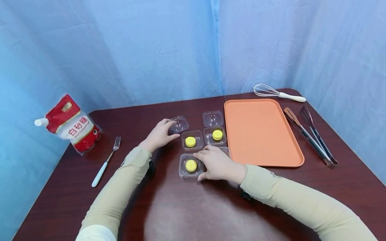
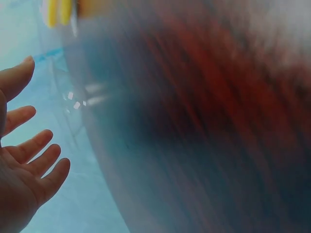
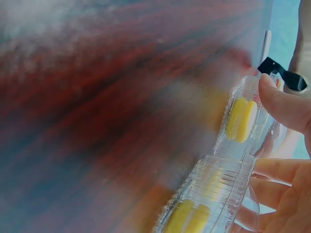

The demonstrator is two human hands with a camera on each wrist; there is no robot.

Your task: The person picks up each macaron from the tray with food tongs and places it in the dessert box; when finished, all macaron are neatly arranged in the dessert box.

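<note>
My left hand (image 1: pixel 159 135) reaches beside a clear domed lid (image 1: pixel 180 124); its fingers look relaxed and apart, and the fingertips are at the lid's left edge. In the left wrist view the lid (image 2: pixel 74 103) shows beyond the spread fingers. My right hand (image 1: pixel 219 164) holds the front clear plastic box (image 1: pixel 182 170), thumb at the near edge and index finger at the far edge. A yellow macaron (image 1: pixel 191 165) sits inside. Behind stand two more clear boxes with yellow macarons (image 1: pixel 190 142). Another clear plastic piece (image 1: pixel 225 150) is partly hidden by my right hand.
A second domed lid (image 1: pixel 212 118) lies behind the boxes. To the right is an orange tray (image 1: pixel 262 134), with tongs (image 1: pixel 313 137) beyond it and a whisk (image 1: pixel 280 94) behind. On the left lie a fork (image 1: pixel 105 164) and a red-and-white sugar pouch (image 1: pixel 75 125).
</note>
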